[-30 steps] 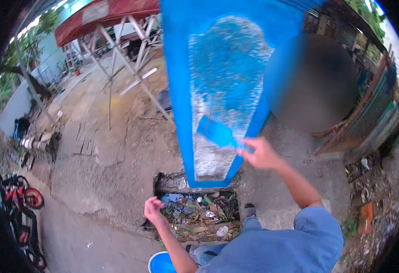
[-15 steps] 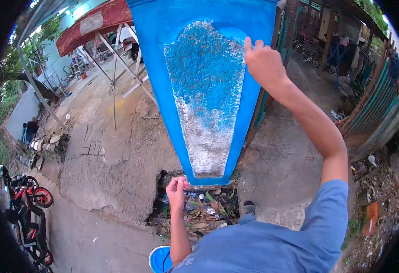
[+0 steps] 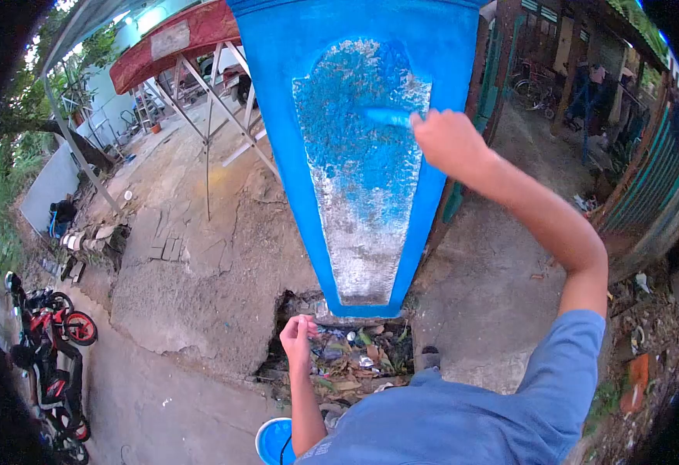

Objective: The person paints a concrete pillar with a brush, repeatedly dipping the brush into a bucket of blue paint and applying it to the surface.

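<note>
My right hand (image 3: 449,141) is closed around a paintbrush (image 3: 388,116) covered in light blue, and its tip points left against the rough upper panel of a blue pillar (image 3: 291,163). Blue covers the panel's top (image 3: 347,101) in patches, while its lower part (image 3: 361,263) is white and grey. Low down, left of the pillar's base, my left hand (image 3: 298,338) has its fingers pinched together; whether anything is between them is hidden. A bucket with blue inside (image 3: 271,443) sits beside my left forearm, partly cut off by the frame.
At the pillar's foot lies a pit with leaves and litter (image 3: 355,356). Motorcycles (image 3: 56,349) stand at the left, one with a rider. A red canopy on metal poles (image 3: 170,45) is behind on the left. Corrugated fencing (image 3: 649,155) and a wheelchair (image 3: 532,89) are at the right.
My right hand has moved down, bringing the brush from the panel's top right edge onto its face. My left hand has dropped slightly. The view has shifted a little.
</note>
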### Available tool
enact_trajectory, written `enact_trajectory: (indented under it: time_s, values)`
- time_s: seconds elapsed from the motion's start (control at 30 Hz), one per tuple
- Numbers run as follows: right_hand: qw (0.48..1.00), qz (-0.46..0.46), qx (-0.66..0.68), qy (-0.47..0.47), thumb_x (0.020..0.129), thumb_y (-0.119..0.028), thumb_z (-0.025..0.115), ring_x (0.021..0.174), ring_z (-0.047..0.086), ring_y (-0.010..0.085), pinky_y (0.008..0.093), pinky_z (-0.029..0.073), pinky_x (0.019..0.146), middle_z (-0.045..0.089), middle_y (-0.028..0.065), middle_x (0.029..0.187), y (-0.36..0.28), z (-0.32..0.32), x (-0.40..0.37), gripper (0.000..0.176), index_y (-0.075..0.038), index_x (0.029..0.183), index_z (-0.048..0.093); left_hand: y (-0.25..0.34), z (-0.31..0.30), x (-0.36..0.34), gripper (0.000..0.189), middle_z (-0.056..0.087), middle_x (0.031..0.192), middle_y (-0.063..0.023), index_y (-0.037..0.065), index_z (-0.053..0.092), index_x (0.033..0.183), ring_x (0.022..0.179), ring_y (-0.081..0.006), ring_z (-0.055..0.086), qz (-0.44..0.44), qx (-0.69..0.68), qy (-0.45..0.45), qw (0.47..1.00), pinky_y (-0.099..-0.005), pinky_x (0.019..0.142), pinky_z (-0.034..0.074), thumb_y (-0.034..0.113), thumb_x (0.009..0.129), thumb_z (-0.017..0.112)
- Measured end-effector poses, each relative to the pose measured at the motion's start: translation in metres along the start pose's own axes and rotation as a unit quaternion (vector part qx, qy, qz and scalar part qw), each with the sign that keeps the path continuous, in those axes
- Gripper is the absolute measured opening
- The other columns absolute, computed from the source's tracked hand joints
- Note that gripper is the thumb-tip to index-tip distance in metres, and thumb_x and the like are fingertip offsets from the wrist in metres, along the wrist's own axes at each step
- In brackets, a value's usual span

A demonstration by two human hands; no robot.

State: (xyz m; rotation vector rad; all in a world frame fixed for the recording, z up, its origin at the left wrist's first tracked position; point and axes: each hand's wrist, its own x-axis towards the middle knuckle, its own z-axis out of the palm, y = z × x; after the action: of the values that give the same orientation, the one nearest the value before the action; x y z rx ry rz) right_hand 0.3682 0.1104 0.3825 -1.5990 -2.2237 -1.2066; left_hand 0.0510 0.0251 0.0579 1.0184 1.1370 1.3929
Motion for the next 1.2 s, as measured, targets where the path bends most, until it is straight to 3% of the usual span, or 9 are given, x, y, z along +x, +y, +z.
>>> enact_trajectory:
  time_s: [0.07,0.2,0.27,0.33,0.43,0.63,0.97,1.03,1.2]
  values:
    - [1.0,-0.014,0.009,-0.026,0.07,-0.004,0.053,0.059,0.061,0.0287,0.038,0.049,0.05,0.058,0.0153,0.067,0.018,0.0,0.017,0.02,0.002,0.089,0.057,0.003,0.003,-0.001,0.024,0.057,0.068,-0.002,0.0,0.06,0.085,0.059,-0.0075,0.052,0.008,-0.002,-0.005,1.0,-0.0202,0.053,0.041,0.022,0.089,0.05]
    - [0.999,-0.004,-0.03,0.025,0.07,-0.005,0.054,0.061,0.061,0.0302,0.0392,0.051,0.052,0.059,0.0153,0.067,0.032,-0.012,0.039,0.009,-0.001,0.076,0.059,0.0,0.002,-0.002,0.029,0.057,0.066,-0.0023,0.001,0.059,0.082,0.056,-0.008,0.052,0.021,0.014,0.004,1.0,-0.0204,0.052,0.041,0.025,0.092,0.046]
    - [0.998,-0.002,-0.044,0.032,0.07,-0.005,0.055,0.062,0.062,0.0302,0.0381,0.052,0.053,0.06,0.0145,0.068,0.029,-0.022,0.043,0.008,-0.003,0.068,0.062,-0.004,-0.001,-0.003,0.025,0.057,0.067,-0.0015,0.0,0.06,0.084,0.057,-0.0069,0.051,0.005,-0.007,0.006,1.0,-0.0202,0.053,0.041,0.023,0.089,0.051]
    - [0.996,0.002,-0.067,0.054,0.073,-0.006,0.053,0.059,0.061,0.0285,0.0365,0.05,0.048,0.058,0.0151,0.066,0.027,-0.031,0.043,0.015,0.002,0.085,0.055,-0.004,0.0,-0.004,0.025,0.057,0.067,-0.0015,0.0,0.06,0.084,0.057,-0.0068,0.05,-0.003,-0.007,0.008,1.0,-0.0202,0.053,0.041,0.023,0.089,0.052]
    - [0.987,0.019,-0.097,0.123,0.074,-0.006,0.053,0.056,0.061,0.0264,0.0329,0.049,0.045,0.057,0.014,0.065,0.027,-0.029,0.044,0.015,0.001,0.086,0.055,-0.009,-0.001,-0.001,0.025,0.057,0.067,-0.0013,0.0,0.06,0.084,0.057,-0.0067,0.05,-0.012,-0.004,0.01,1.0,-0.0201,0.053,0.041,0.023,0.089,0.052]
    - [0.98,0.002,-0.175,0.095,0.071,-0.005,0.054,0.055,0.061,0.0215,0.0288,0.049,0.044,0.056,0.0122,0.063,0.014,-0.006,0.039,0.015,0.003,0.084,0.054,-0.011,0.0,-0.005,0.026,0.057,0.066,-0.0011,0.0,0.06,0.084,0.057,-0.0066,0.051,-0.024,-0.003,0.009,1.0,-0.0198,0.053,0.04,0.024,0.089,0.051]
    - [0.997,-0.073,-0.03,0.004,0.069,-0.003,0.054,0.056,0.061,0.0252,0.0338,0.049,0.046,0.057,0.0141,0.062,-0.013,-0.012,0.017,0.015,0.004,0.083,0.054,-0.015,-0.006,-0.006,0.025,0.057,0.066,-0.0012,0.0,0.06,0.083,0.056,-0.0063,0.05,-0.035,-0.012,0.015,0.999,-0.0193,0.052,0.04,0.023,0.089,0.052]
    - [0.997,-0.064,0.031,-0.014,0.069,-0.005,0.057,0.063,0.062,0.0287,0.0384,0.052,0.054,0.059,0.0142,0.067,-0.012,-0.013,0.028,0.006,-0.003,0.066,0.062,-0.014,-0.007,-0.005,0.025,0.057,0.066,-0.0014,0.0,0.06,0.083,0.056,-0.0064,0.05,-0.038,-0.009,0.017,0.999,-0.0194,0.052,0.04,0.023,0.089,0.052]
    - [0.999,-0.009,-0.015,0.044,0.069,-0.006,0.056,0.065,0.062,0.0303,0.0393,0.052,0.055,0.06,0.0158,0.067,0.015,-0.027,0.066,0.007,-0.002,0.067,0.062,-0.011,-0.012,-0.004,0.024,0.058,0.067,-0.0022,0.0,0.06,0.083,0.056,-0.0074,0.051,-0.034,-0.022,0.028,0.999,-0.0202,0.052,0.041,0.023,0.089,0.052]
